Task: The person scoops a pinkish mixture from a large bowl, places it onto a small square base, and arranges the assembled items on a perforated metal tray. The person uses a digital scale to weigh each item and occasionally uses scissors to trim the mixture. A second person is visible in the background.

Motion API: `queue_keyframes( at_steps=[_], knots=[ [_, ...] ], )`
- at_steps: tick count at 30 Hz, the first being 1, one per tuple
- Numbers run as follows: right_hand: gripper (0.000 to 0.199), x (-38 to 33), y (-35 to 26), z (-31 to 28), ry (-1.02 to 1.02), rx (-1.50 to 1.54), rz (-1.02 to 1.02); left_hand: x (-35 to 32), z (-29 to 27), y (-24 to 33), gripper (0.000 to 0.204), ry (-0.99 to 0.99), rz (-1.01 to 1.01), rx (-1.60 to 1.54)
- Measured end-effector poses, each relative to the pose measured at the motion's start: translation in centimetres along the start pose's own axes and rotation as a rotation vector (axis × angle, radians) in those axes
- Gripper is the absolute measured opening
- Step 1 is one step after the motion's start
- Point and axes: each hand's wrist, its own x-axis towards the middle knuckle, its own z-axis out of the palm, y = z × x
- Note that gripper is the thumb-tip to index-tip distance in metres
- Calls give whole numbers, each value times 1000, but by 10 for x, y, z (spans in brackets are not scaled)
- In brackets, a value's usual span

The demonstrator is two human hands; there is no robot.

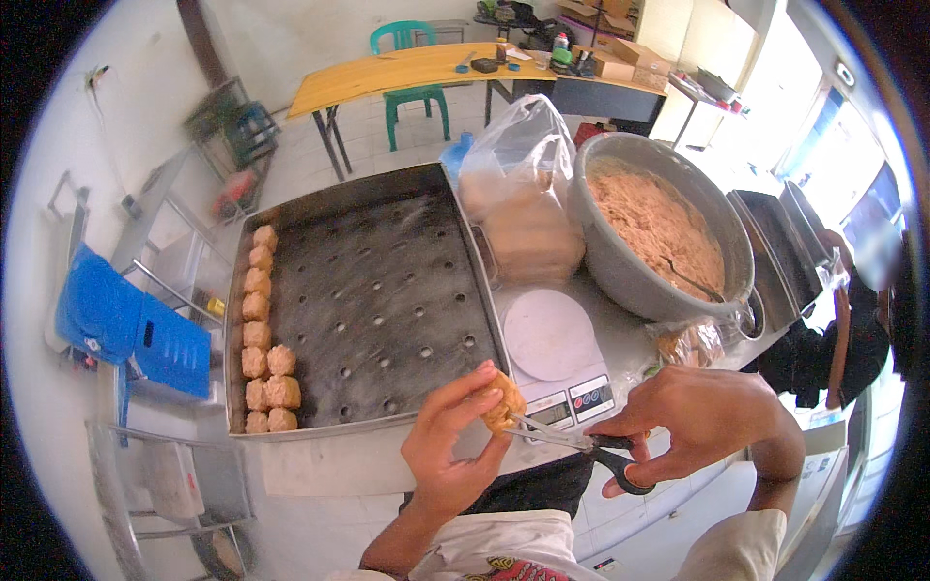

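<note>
My left hand [448, 441] pinches a golden-brown piece that looks like fried tofu [506, 405] in front of the tray's near right corner. In my right hand [696, 414] is a pair of scissors [612, 463] with black and orange handles. Their blades point left and meet the tofu's lower right side; whether they have cut into it I cannot tell. To the left lies a large dark metal tray [387, 281] with rows of holes. Several light-brown filled pieces [257, 308] line its left side, with a short second row near the front.
A white kitchen scale [552, 334] stands beyond my hands. Behind it are a clear plastic bag [523, 213] of brown pieces and a grey tub [659, 228] of pinkish-tan paste with a utensil. Dark trays [775, 247] sit at right; a yellow table [387, 77] and green chair [417, 107] stand farther back.
</note>
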Motion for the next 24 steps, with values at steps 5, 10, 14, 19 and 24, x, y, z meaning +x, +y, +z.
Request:
queue_keyframes(
  at_steps=[5,10,14,19,24],
  knots=[
    [43,17,-17,-9,-134,-24,-5,1,1,8,40,67,33,66],
    [40,38,-9,-5,-227,-3,-160,-3,-7,11,47,93,33,110],
    [39,37,-14,-12,-270,52,-110,0,-12,14,48,70,16,112],
    [41,13,-18,-17,29,-223,-21,-1,-12,5,48,73,-166,14],
    [49,6,-29,-12,107,-359,200,2,-7,4,49,64,-182,66]
  ],
)
